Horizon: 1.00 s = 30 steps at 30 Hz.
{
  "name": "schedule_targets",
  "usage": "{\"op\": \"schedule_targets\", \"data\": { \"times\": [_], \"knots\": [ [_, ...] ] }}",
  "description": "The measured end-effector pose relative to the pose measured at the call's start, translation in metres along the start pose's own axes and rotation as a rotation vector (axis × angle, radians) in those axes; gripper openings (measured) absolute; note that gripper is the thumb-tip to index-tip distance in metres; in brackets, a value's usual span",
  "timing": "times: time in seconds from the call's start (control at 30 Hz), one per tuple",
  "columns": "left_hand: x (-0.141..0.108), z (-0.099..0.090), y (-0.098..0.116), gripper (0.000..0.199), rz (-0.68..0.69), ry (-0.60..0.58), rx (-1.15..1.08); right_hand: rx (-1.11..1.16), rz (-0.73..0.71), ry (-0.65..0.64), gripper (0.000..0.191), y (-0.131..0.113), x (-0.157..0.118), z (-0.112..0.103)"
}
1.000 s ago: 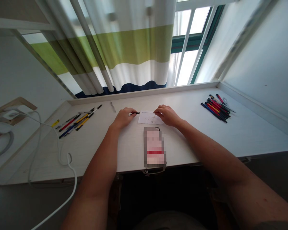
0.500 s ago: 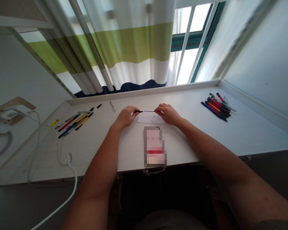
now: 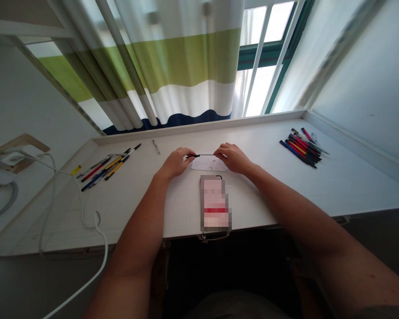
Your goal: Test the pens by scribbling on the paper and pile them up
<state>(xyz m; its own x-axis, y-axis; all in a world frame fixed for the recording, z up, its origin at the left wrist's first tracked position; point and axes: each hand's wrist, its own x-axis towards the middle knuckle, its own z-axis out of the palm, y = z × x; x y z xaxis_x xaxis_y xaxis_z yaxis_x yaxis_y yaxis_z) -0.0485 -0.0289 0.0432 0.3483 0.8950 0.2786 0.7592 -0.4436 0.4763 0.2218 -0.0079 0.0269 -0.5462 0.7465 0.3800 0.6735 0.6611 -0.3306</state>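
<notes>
A thin dark pen-like stick [image 3: 206, 154] spans the gap between my two hands, just over the far edge of a white paper [image 3: 209, 163] with small marks. My left hand [image 3: 177, 163] pinches its thicker black end. The other end is pinched in my right hand [image 3: 232, 157], whose fingers are closed on it near the paper's right corner. Nearer to me, a blurred-out phone-like object [image 3: 215, 203] lies on the white desk [image 3: 182, 208], close to the front edge.
Several pens [image 3: 109, 168] lie loosely at the left, with a lone pen [image 3: 156, 146] beyond them. A pile of red, blue and black pens [image 3: 301, 148] is at the right. A white cable [image 3: 104, 248] hangs over the desk's left front edge. Curtains [image 3: 186, 62] hang behind.
Both hands stay nearly where they were, still pinching the thin stick. The view has shifted very slightly.
</notes>
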Motion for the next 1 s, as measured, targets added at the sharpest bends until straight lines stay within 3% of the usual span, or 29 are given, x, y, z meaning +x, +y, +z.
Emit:
{"op": "schedule_targets", "data": {
  "times": [0.23, 0.7, 1.0],
  "knots": [
    [0.000, -0.001, -0.002, 0.023, -0.039, 0.017, 0.014, -0.005, 0.054, 0.018, 0.030, 0.005, -0.002, -0.003],
    [0.000, -0.001, 0.003, 0.022, 0.024, -0.009, 0.077, -0.150, -0.047, -0.008, 0.031, -0.003, -0.001, -0.003],
    [0.000, 0.007, 0.022, 0.024, 0.082, -0.016, 0.003, -0.089, -0.073, 0.034, 0.028, -0.014, 0.000, 0.000]
  ]
}}
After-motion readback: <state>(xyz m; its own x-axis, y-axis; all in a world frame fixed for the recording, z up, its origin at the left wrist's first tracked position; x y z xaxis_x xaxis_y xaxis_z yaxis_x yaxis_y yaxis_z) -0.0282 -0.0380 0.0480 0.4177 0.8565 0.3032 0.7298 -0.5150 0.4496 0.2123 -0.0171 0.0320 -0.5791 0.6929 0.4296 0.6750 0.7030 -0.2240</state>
